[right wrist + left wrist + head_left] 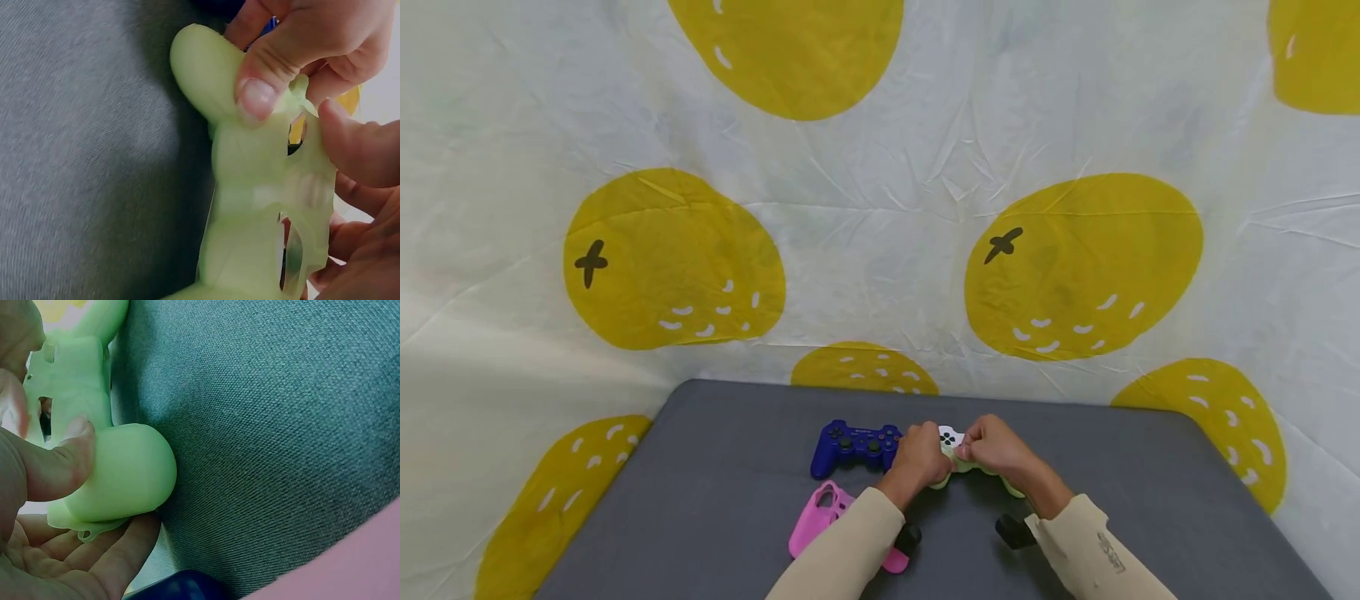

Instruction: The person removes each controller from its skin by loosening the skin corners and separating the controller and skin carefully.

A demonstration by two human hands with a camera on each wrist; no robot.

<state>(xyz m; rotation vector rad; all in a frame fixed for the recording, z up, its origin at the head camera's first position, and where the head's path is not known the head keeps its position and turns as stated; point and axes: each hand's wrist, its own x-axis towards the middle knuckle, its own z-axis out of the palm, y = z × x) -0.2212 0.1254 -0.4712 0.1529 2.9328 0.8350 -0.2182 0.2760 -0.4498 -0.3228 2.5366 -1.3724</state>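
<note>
A white game controller (950, 437) shows between my two hands, with a light green silicone controller cover (244, 212) partly over it. My left hand (917, 454) grips one handle of the cover, thumb on top and fingers beneath, as the left wrist view shows. At the cover's edge, beside its cutouts, my right hand (1000, 446) pinches the thin silicone with its thumb and fingers. In the head view the far green handle (1015, 489) sticks out below my right hand. Much of the controller is hidden by the cover and my hands.
A blue game controller (850, 447) lies just left of my left hand on the dark grey tabletop (737, 467). Nearer me, a pink controller cover (812, 521) lies partly under my left forearm. Behind the table hangs a white cloth (880, 267) printed with yellow fruit.
</note>
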